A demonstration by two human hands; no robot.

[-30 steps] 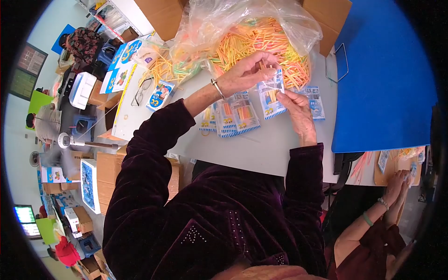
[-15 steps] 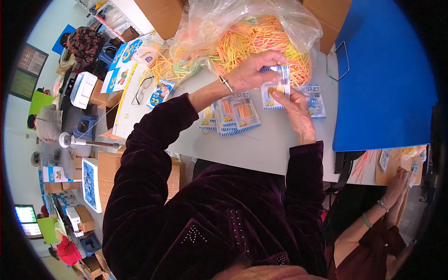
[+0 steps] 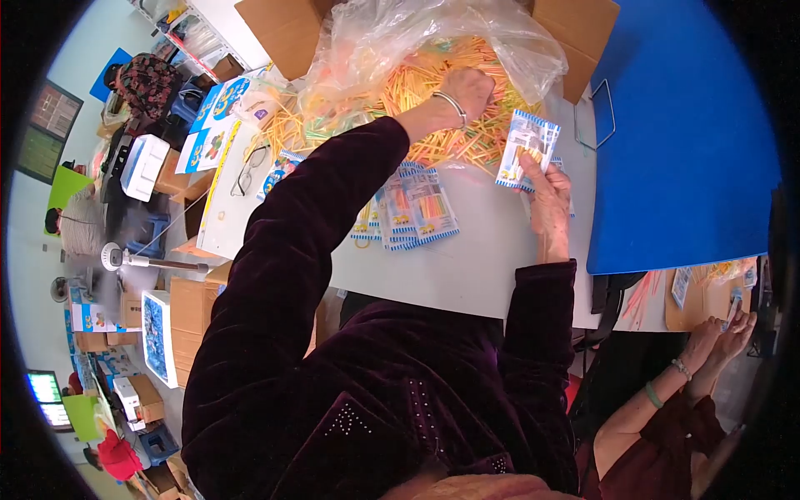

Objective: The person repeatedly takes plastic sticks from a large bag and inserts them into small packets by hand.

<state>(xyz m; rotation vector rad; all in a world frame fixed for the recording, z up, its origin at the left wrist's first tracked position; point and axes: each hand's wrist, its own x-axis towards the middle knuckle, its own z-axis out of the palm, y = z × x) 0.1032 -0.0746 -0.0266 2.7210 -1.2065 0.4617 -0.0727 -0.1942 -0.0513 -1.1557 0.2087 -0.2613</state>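
My right hand holds up a small clear packet with blue-and-white striped edges, its thumb across the front and fingers behind. Yellowish sticks show inside. My left hand, with a bracelet at the wrist, is down on a large heap of thin pastel sticks in a clear plastic bag. Its fingers are curled and their tips hidden, so what they grip cannot be made out. Below the heap lie several similar packets with coloured sticks inside. Another packet lies partly hidden behind my right hand.
A cardboard box stands around the bag. To the right is a blue board with a metal handle. Eyeglasses and loose sticks lie at the left of the table. At lower right, a co-worker's hands work at another table.
My left hand has left the packet and moved up and left onto the stick heap. My right hand has shifted slightly right, still holding the packet, now tilted.
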